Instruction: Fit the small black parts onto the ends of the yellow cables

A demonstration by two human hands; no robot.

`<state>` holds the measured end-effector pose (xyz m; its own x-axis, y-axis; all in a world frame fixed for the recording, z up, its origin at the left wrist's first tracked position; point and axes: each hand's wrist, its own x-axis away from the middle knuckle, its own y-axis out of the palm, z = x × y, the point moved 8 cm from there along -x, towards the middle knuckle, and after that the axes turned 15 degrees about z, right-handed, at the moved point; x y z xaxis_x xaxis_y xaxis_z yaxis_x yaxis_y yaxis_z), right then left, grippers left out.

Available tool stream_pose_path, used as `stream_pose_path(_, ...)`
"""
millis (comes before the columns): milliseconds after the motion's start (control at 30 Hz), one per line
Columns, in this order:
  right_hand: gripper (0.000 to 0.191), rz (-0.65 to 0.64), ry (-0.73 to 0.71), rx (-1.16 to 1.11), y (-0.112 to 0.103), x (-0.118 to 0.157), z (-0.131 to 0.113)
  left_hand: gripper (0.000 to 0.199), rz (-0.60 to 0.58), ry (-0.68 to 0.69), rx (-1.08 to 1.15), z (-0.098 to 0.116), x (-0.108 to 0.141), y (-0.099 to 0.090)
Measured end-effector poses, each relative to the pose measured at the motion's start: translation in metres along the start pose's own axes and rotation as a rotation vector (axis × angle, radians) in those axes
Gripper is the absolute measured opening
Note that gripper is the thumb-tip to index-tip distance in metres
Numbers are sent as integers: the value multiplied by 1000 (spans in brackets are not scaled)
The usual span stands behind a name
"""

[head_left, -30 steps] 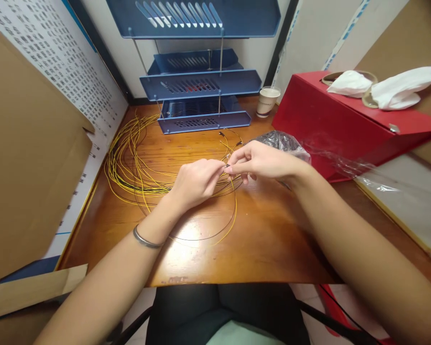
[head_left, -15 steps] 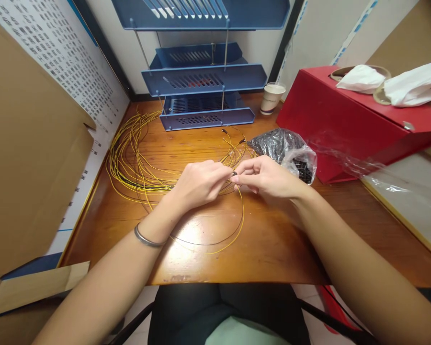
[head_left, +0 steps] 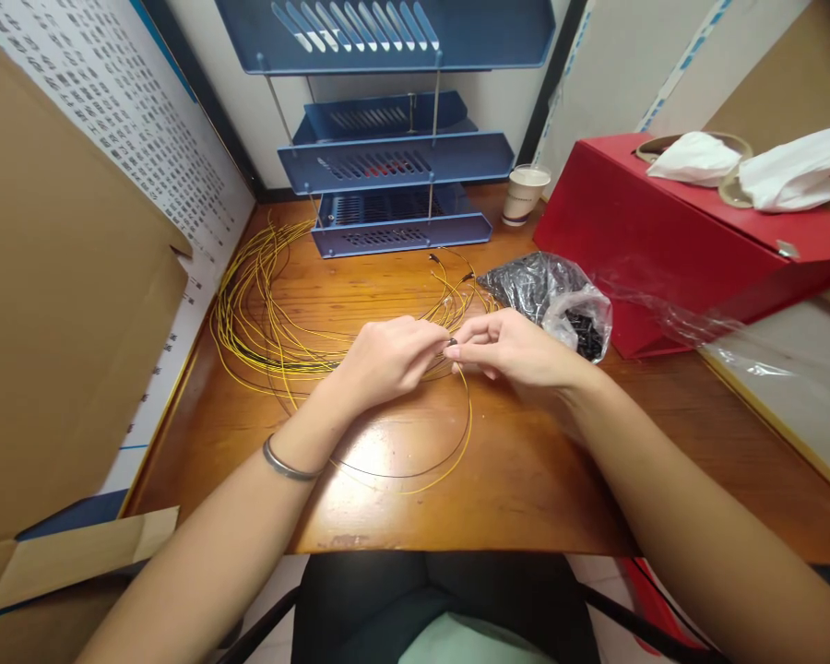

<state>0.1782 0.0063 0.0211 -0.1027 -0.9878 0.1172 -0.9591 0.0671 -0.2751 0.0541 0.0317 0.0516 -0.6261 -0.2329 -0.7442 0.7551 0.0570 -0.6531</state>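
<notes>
Head view: your two hands meet over the middle of the table, their fingertips almost together. Your right hand holds a small black piece in a narrow pinch between thumb and forefinger, its other fingers loosely curled. Your left hand comes to the same spot from the other side with its fingers bent inward; you cannot tell from here whether they are closed on the piece or on a wire.

Just below your right fingertips a yellow wire hangs out with a dark one beside it, both curving toward the table's near edge and passing behind your left forearm, which wears a bracelet. A large coil of yellow and dark wires lies along the table's left edge, reaching from near the far left corner to under your left hand. Past your fingertips, toward the far edge, you have loose wire ends with black tips.

Just beyond your right hand sits a clear plastic bag, its mouth showing many black pieces. At the far edge stand a blue tray rack and, right beside it, a paper cup. A red box stands toward the far right corner, with white tissue on top
</notes>
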Motion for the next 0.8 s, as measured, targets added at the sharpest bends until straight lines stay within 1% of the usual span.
stream_pose_path(233, 35, 10, 19, -28, 2, 0, 1, 23, -13, -50, 5, -5, 0, 2)
stream_pose_path(367, 33, 75, -34, -98, 2, 0, -3, 25, -2, -98, -3, -10, 0, 3)
stream_pose_path(467, 34, 114, -42, -132, 2, -2, -1, 26, 8, -102, 7, -12, 2, 3)
stream_pose_path(633, 36, 102, -15, -145, 3, -3, 4, 24, 9, -97, 10, -12, 2, 2)
stream_pose_path(733, 36, 108, -29, -175, 2, -3, 4, 27, 6, -142, 26, -11, 0, 2)
stream_pose_path(800, 37, 89, -46, -215, 4, -3, 3, 31, 18, -183, 40, -10, -1, 2)
